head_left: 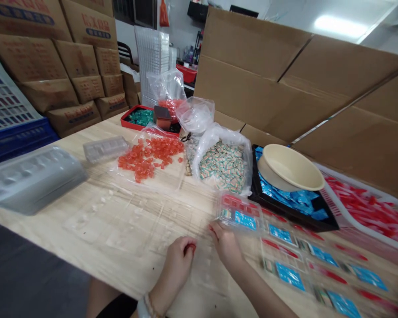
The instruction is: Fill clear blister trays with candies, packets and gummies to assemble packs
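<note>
My left hand [181,258] is curled closed above the table, with a small red piece [193,247] showing between thumb and fingers. My right hand [226,244] is closed in a pinch just right of it; a hint of red shows at its fingertips, too blurred to name. Below both hands lies a clear plastic tray [208,267], with more clear trays [129,225] spread flat to the left. Touching distance from my right hand is a stack of filled clear trays [240,214] with red pieces and a blue packet. Orange-red pieces [152,152] lie heaped on a plastic bag further back.
A bag of small printed pieces [223,165] stands mid-table. Behind it sits a red tray [128,124] with green pieces. A cream basin [292,168] rests on a black tray of blue packets [268,187]. Filled trays [290,274] cover the right; a white basket [345,212] holds red items.
</note>
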`<act>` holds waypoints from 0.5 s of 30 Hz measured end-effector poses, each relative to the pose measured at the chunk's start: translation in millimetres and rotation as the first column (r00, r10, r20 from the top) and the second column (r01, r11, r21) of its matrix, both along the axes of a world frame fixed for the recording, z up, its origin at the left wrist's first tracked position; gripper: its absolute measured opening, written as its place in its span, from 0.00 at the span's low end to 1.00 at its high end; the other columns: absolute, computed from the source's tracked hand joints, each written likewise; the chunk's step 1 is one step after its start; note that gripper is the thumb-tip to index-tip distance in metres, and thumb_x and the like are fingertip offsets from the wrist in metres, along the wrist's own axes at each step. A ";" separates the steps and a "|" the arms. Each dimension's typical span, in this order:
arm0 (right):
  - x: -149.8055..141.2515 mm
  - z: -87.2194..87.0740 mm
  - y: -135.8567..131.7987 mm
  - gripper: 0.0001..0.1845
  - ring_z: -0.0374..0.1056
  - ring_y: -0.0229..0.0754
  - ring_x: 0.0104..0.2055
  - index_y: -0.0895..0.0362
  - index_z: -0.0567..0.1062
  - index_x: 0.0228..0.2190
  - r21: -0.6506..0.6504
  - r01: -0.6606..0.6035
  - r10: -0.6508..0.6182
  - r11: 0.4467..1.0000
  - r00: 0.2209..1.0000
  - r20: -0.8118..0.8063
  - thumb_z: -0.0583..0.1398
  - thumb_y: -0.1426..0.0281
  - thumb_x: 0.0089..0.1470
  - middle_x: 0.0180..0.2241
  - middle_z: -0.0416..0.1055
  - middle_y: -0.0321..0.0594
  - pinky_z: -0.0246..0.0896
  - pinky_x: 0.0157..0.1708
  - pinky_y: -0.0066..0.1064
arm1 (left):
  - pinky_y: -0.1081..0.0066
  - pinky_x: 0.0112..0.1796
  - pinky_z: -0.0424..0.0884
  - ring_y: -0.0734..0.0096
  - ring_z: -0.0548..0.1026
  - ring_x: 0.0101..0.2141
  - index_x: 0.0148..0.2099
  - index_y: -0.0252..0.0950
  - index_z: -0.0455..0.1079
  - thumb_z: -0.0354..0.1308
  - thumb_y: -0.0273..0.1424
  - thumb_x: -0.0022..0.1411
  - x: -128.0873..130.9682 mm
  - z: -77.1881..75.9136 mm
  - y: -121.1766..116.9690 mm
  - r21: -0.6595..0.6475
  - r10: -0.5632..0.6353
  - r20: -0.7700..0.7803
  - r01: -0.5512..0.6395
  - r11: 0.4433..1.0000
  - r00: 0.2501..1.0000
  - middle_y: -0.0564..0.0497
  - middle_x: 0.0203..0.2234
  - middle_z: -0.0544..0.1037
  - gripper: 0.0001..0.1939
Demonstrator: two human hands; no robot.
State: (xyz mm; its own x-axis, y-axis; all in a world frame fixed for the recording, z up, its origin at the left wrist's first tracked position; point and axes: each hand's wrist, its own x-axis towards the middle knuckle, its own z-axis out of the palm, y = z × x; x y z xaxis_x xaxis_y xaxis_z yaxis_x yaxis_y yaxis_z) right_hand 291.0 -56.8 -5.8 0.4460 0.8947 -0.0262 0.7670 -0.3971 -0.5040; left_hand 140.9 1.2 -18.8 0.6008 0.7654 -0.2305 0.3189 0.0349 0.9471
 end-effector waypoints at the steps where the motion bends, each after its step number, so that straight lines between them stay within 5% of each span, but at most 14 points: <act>1: 0.5 -1.2 -7.1 0.11 0.66 0.46 0.36 0.59 0.73 0.33 0.052 0.034 -0.030 0.998 0.998 -0.063 0.51 0.72 0.52 0.33 0.71 0.47 0.58 0.37 0.36 | 0.68 0.33 0.67 0.67 0.71 0.30 0.33 0.32 0.70 0.44 0.24 0.48 -0.4 0.1 0.0 0.012 0.005 0.006 -0.005 1.000 1.000 0.47 0.27 0.74 0.14; 4: 1.3 -1.3 -24.1 0.12 0.66 0.46 0.38 0.57 0.72 0.35 0.207 0.206 -0.117 0.956 0.920 -0.374 0.54 0.66 0.50 0.35 0.72 0.45 0.58 0.40 0.37 | 0.70 0.29 0.67 0.71 0.70 0.26 0.33 0.32 0.70 0.43 0.24 0.48 1.1 2.3 0.9 0.020 0.029 0.061 -0.030 0.999 0.998 0.48 0.27 0.72 0.15; 7: 0.3 7.0 -31.2 0.13 0.66 0.43 0.34 0.56 0.74 0.32 0.214 0.408 -0.151 0.888 0.696 -0.702 0.60 0.63 0.43 0.32 0.73 0.41 0.59 0.36 0.34 | 0.73 0.23 0.65 0.76 0.66 0.20 0.33 0.32 0.70 0.41 0.23 0.47 11.0 11.3 2.1 -0.071 0.018 0.116 -0.010 0.997 0.993 0.49 0.27 0.70 0.16; 10: -2.3 18.3 -32.9 0.15 0.62 0.37 0.26 0.56 0.75 0.30 0.149 0.519 -0.140 0.842 0.477 -0.868 0.64 0.62 0.38 0.25 0.71 0.37 0.58 0.30 0.30 | 0.74 0.20 0.62 0.78 0.62 0.17 0.31 0.31 0.70 0.41 0.24 0.49 27.4 25.8 -0.6 -0.191 -0.006 0.136 0.032 0.981 0.991 0.51 0.25 0.68 0.16; 15: -8.2 27.4 -36.2 0.14 0.61 0.34 0.24 0.57 0.76 0.28 0.042 0.561 -0.025 0.827 0.110 -0.994 0.66 0.65 0.35 0.24 0.71 0.38 0.56 0.28 0.28 | 0.72 0.31 0.65 0.72 0.68 0.29 0.33 0.34 0.70 0.48 0.26 0.52 42.8 40.9 -15.3 0.164 -0.075 0.213 0.040 0.986 0.974 0.50 0.28 0.68 0.10</act>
